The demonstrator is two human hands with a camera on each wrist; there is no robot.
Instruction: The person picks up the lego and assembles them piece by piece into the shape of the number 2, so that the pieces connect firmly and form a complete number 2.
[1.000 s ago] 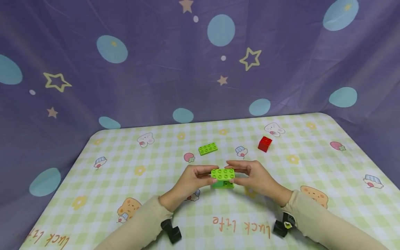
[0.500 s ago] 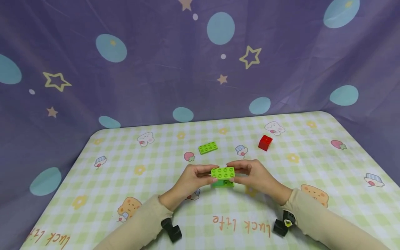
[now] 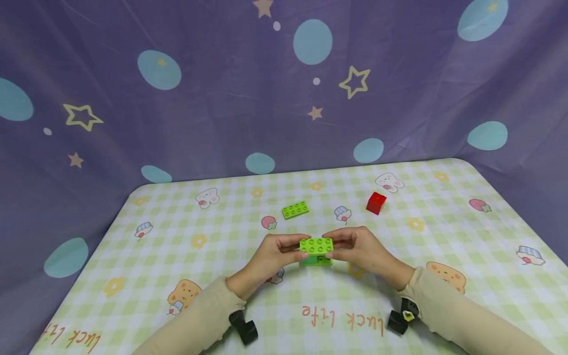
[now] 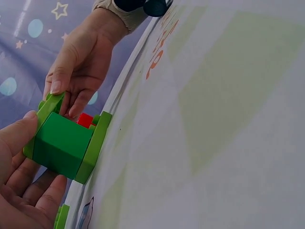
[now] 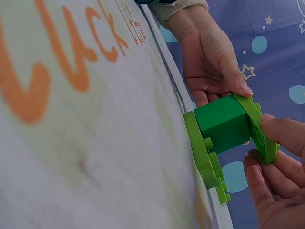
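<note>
The left hand [image 3: 277, 252] and right hand [image 3: 355, 249] each pinch one end of the upper light-green eight-stud plate [image 3: 316, 245], fingers curled behind it and thumbs at its near edge, above the near-middle part of the surface [image 3: 248, 315]. The dark-green brick [image 4: 62, 143] supports only its left end, above the lower light-green plate [image 4: 97, 148]; full seating cannot be confirmed. Principal risk, in judgement: downward force from the right hand on the unsupported right end could lever the upper plate off its studs or tip the stack rightward.
</note>
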